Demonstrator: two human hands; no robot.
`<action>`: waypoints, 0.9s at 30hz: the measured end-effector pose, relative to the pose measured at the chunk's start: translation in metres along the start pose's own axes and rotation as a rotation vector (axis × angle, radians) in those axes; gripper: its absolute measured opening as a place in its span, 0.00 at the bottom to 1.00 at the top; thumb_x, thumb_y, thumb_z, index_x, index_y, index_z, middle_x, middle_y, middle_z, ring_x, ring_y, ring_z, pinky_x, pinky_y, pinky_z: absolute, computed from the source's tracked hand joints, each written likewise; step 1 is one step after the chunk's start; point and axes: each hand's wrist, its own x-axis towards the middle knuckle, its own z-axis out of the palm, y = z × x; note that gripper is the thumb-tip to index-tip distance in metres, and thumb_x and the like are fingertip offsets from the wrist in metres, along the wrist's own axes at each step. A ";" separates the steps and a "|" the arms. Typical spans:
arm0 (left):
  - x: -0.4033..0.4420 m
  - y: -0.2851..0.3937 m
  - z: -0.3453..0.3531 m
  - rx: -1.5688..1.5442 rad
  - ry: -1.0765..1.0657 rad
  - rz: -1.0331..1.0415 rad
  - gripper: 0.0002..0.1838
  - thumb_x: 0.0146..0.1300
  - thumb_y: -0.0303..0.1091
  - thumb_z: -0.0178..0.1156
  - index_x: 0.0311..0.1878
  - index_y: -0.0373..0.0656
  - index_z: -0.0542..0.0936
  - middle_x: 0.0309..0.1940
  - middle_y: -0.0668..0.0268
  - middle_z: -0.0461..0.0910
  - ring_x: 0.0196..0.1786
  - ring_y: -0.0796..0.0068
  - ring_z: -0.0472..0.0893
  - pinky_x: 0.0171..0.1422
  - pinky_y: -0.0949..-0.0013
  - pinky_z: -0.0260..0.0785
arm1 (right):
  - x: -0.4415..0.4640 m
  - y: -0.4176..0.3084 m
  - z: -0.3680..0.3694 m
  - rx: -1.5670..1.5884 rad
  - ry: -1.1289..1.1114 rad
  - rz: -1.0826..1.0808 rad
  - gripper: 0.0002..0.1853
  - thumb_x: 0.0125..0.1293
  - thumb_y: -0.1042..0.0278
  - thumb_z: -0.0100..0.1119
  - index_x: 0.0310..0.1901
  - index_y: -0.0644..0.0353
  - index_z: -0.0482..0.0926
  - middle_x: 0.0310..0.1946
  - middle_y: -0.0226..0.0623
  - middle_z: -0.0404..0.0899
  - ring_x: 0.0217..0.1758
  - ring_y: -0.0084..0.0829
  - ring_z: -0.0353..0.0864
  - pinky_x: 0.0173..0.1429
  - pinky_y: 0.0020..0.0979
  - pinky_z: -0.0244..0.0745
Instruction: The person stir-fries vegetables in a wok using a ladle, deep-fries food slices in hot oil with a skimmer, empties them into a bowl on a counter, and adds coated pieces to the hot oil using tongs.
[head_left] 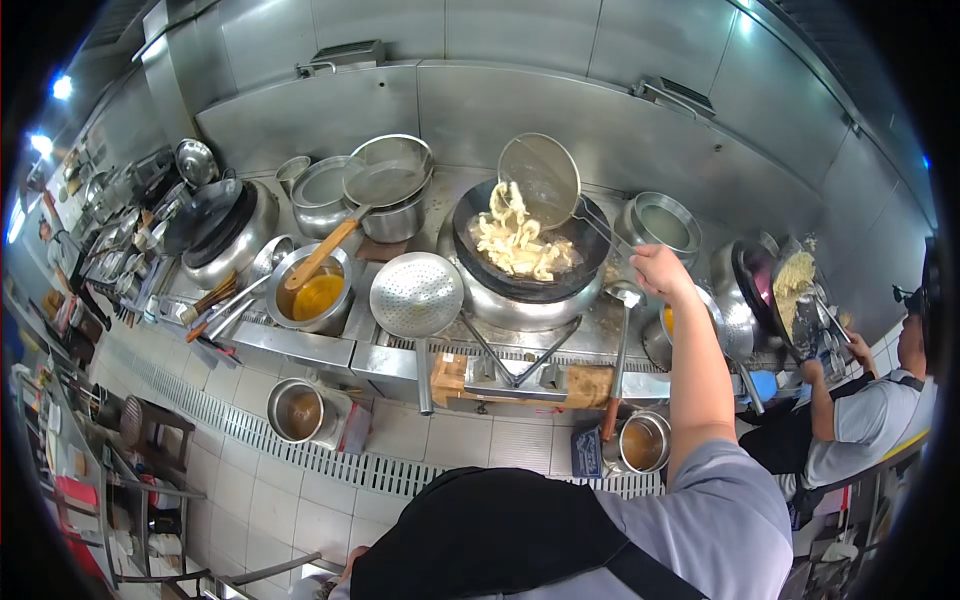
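My right hand (657,270) is wrapped round the handle of a wire mesh strainer (541,180). The strainer is tilted over a black wok (470,225), its bowl tipped on edge. Pale yellowish food pieces (525,247) lie in liquid in the wok, and several drop from the strainer's rim. Of my left hand (354,560) only a small part shows at the bottom edge beside the black apron; its fingers are hidden. A metal ladle (625,295) with a wooden handle lies on the stove below my right hand.
A perforated skimmer (416,295) rests left of the wok. Further left are a pot of yellow oil (318,295) and a wooden-handled strainer (388,170). On the right, a co-worker (870,400) tends another wok (765,290). A metal pot (296,410) stands low in front.
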 end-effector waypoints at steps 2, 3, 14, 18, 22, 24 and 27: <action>-0.001 -0.003 -0.002 0.005 -0.008 -0.004 0.19 0.60 0.50 0.50 0.38 0.46 0.82 0.42 0.49 0.81 0.49 0.49 0.79 0.53 0.53 0.72 | -0.016 -0.013 -0.002 -0.076 0.010 -0.018 0.05 0.65 0.70 0.53 0.36 0.61 0.77 0.15 0.28 0.68 0.11 0.17 0.60 0.14 0.24 0.49; -0.001 -0.004 -0.003 0.008 -0.011 -0.004 0.19 0.60 0.50 0.50 0.38 0.46 0.82 0.42 0.49 0.81 0.49 0.49 0.79 0.52 0.53 0.72 | -0.020 -0.015 -0.004 -0.073 0.014 -0.016 0.05 0.65 0.70 0.53 0.36 0.61 0.77 0.15 0.28 0.68 0.11 0.17 0.60 0.14 0.24 0.49; -0.001 0.025 -0.032 -0.008 0.056 0.065 0.18 0.59 0.49 0.50 0.38 0.46 0.82 0.41 0.49 0.81 0.49 0.49 0.79 0.52 0.53 0.72 | -0.022 0.020 -0.059 0.429 -0.042 0.133 0.12 0.64 0.71 0.55 0.49 0.60 0.69 0.19 0.31 0.70 0.12 0.17 0.58 0.13 0.20 0.47; -0.008 0.024 -0.025 0.000 0.038 0.058 0.18 0.59 0.49 0.50 0.38 0.46 0.82 0.41 0.50 0.81 0.48 0.49 0.79 0.52 0.53 0.72 | -0.002 0.056 -0.077 0.432 0.163 0.097 0.05 0.63 0.71 0.54 0.41 0.59 0.73 0.18 0.31 0.69 0.12 0.17 0.60 0.13 0.21 0.48; -0.015 0.012 -0.014 0.014 0.011 0.028 0.18 0.59 0.49 0.50 0.38 0.46 0.82 0.41 0.50 0.81 0.48 0.49 0.79 0.52 0.53 0.72 | 0.038 0.106 -0.037 -0.292 0.499 0.089 0.08 0.60 0.70 0.52 0.35 0.64 0.78 0.31 0.48 0.77 0.32 0.42 0.75 0.35 0.39 0.69; -0.020 0.008 -0.014 0.009 0.009 0.019 0.18 0.59 0.49 0.50 0.38 0.46 0.82 0.41 0.50 0.81 0.48 0.49 0.79 0.52 0.53 0.72 | 0.061 0.131 -0.021 -0.721 0.437 0.101 0.13 0.59 0.71 0.51 0.42 0.68 0.81 0.45 0.59 0.79 0.53 0.53 0.78 0.55 0.46 0.75; -0.022 0.005 -0.010 -0.001 0.015 0.010 0.18 0.59 0.49 0.51 0.38 0.46 0.81 0.40 0.50 0.81 0.48 0.49 0.79 0.52 0.53 0.72 | 0.039 0.108 -0.031 -0.792 0.402 0.115 0.13 0.59 0.73 0.50 0.41 0.69 0.80 0.45 0.60 0.79 0.54 0.52 0.78 0.57 0.45 0.75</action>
